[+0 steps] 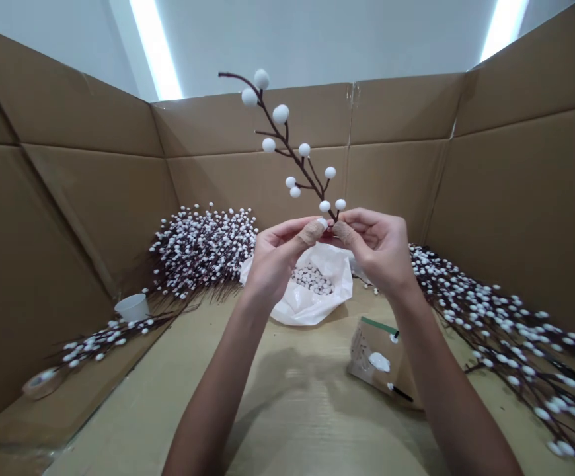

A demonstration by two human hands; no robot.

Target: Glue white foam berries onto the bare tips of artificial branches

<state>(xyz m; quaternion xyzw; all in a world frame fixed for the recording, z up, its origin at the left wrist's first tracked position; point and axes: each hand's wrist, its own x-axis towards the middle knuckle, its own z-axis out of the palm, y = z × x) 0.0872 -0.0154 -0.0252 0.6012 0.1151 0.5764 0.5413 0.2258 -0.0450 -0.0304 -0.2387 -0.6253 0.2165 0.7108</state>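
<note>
I hold up a dark brown twig (287, 149) studded with several white foam balls, its tip leaning up to the left. My right hand (379, 248) pinches the twig's lower end between thumb and fingers. My left hand (280, 254) is closed in a pinch on a small white ball (322, 223) right at the twig's base, thumb taped. Both hands meet above an open white plastic bag (312, 294) holding many loose white balls.
Cardboard walls (69, 218) enclose the cardboard work surface. Heaps of finished white-ball branches lie at back left (201, 248) and along the right (505, 330). A white cup (132, 307), a tape roll (42, 382) and a small clear packet (379, 357) sit nearby.
</note>
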